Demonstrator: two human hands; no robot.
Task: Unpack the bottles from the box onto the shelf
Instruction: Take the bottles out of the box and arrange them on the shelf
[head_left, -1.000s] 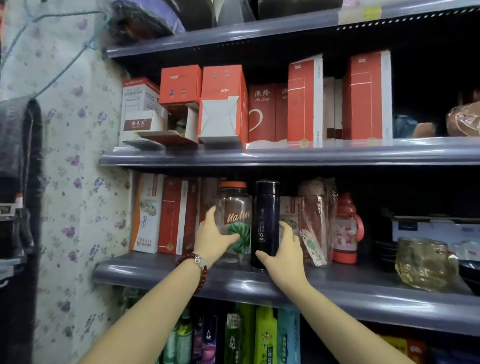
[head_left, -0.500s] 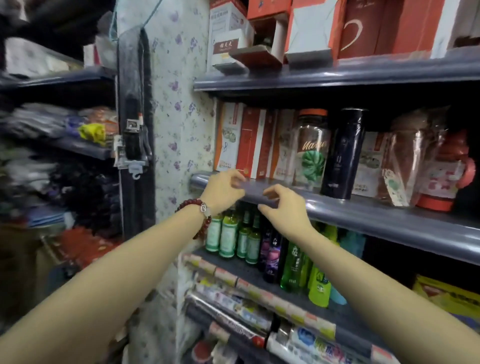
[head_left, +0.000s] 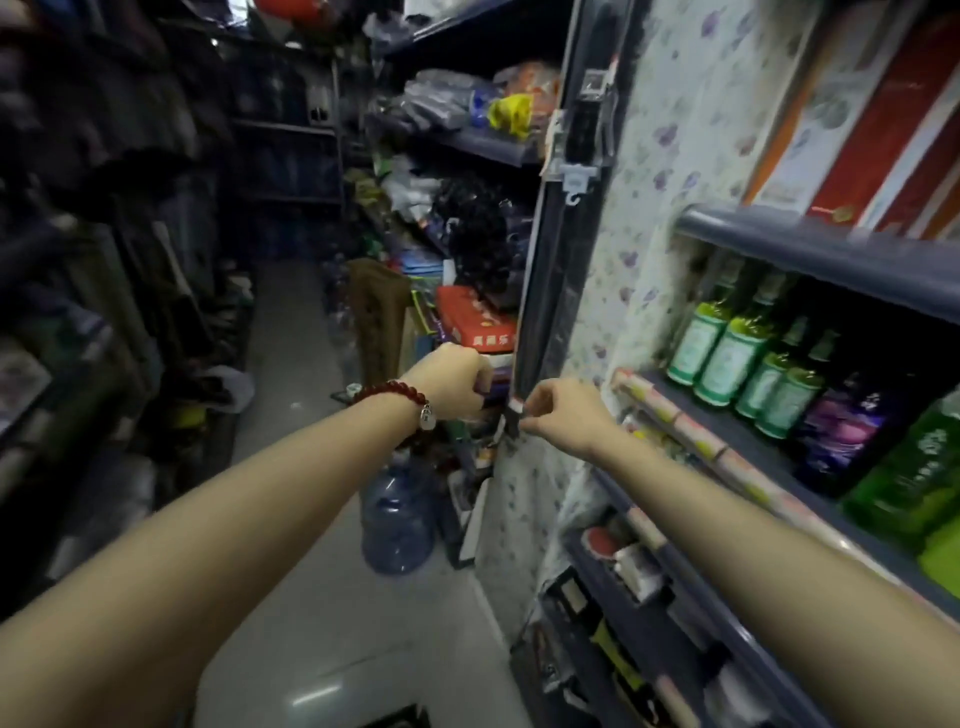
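My view faces down a shop aisle, with the grey shelf (head_left: 831, 254) at the right edge. My left hand (head_left: 454, 387), with a red bead bracelet at the wrist, is held out in a loose fist with nothing visible in it. My right hand (head_left: 569, 415) hangs beside it with fingers curled downward, close to the dark upright post (head_left: 550, 291) at the shelf's end, and also seems to hold nothing. Green bottles (head_left: 727, 353) stand on the lower shelf board to the right. No open box shows clearly.
A blue water jug (head_left: 397, 519) stands on the tiled floor (head_left: 291, 374) below my hands. A red carton (head_left: 475, 325) and stacked goods crowd the shelves behind them. Dark racks line the aisle's left side. Rolled items lie on the lowest shelves at right.
My hands have come off the shelf with the jar and black bottle and dropped lower. The view has swung left, down the aisle; those two bottles are out of sight.
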